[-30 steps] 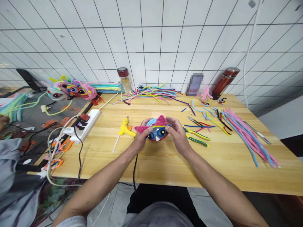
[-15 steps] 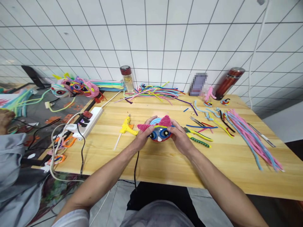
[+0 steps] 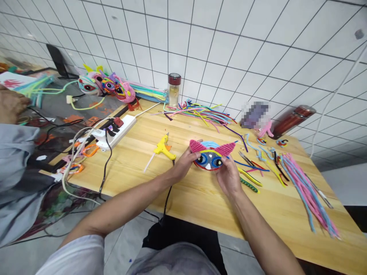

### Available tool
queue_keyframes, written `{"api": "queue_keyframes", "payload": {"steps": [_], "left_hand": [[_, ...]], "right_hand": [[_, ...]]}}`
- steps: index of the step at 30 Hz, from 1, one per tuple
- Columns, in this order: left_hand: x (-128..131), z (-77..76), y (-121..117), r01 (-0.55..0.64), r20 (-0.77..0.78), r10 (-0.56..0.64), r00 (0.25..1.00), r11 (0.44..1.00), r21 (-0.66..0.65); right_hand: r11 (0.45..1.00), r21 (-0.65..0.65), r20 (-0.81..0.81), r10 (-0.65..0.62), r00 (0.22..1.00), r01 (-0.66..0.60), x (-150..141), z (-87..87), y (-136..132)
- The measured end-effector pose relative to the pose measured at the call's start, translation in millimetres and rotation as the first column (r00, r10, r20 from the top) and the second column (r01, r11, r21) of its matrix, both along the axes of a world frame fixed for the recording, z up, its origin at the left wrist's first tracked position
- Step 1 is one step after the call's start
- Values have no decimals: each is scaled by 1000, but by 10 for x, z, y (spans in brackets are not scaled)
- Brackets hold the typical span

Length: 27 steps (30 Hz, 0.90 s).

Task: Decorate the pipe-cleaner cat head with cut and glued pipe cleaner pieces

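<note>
Between my two hands is a pipe-cleaner animal head [image 3: 210, 159] with pink pointed ears, blue-ringed eyes, a grey face and a small white nose. My left hand [image 3: 185, 164] grips its left edge, thumb on the front near the eye. On the other edge, my right hand [image 3: 229, 173] holds it with the thumb below the right ear. Both hands' fingers are partly hidden behind the head. A yellow hot glue gun [image 3: 164, 148] lies left of my left hand, a glue stick in its back. Right of my right hand lie green-and-yellow-handled pliers [image 3: 250, 185], partly covered.
A white power strip [image 3: 122, 133] with cords lies on the left. Loose pipe cleaners [image 3: 200, 112] and a glass bottle [image 3: 174, 91] stand near the wall. Pink and blue pipe cleaners [image 3: 308, 194] and a red thermos [image 3: 295, 121] are at right. Another person's hand [image 3: 11, 103] is far left.
My view has turned and tilted, shifting the table in the picture. The animal head's front now faces me more fully, both ears spread outward; my right hand's grip has turned, showing more palm.
</note>
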<state>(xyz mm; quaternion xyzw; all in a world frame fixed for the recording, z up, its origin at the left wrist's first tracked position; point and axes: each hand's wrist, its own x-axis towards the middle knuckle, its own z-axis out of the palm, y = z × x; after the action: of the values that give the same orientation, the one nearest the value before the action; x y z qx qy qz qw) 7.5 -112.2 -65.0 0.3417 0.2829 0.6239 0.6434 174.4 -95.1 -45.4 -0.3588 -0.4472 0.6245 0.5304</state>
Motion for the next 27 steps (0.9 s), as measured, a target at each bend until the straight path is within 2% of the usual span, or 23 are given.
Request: {"api": "queue_keyframes", "payload": {"steps": [5, 10, 14, 18, 25, 27], "left_hand": [[12, 110, -43, 25, 83, -21, 996, 999, -46], [9, 95, -60, 26, 119, -22, 993, 999, -34], [9, 41, -65, -3, 48, 4, 999, 1000, -28], [11, 20, -75, -97, -91, 90, 992, 992, -76], [34, 25, -54, -129, -77, 120, 990, 984, -123], [35, 13, -50, -143, -91, 132, 987, 981, -128]], "right_hand": [[1000, 22, 29, -2, 1000, 1, -25, -41, -20], [1000, 20, 46, -6, 999, 5, -20, -67, -32], [1000, 20, 43, -18, 999, 17, -36, -92, -46], [997, 71, 114, -37, 993, 29, -58, -171, -56], [994, 103, 167, -43, 985, 26, -68, -243, -62], [992, 128, 212, -16, 977, -11, -62, -247, -65]]}}
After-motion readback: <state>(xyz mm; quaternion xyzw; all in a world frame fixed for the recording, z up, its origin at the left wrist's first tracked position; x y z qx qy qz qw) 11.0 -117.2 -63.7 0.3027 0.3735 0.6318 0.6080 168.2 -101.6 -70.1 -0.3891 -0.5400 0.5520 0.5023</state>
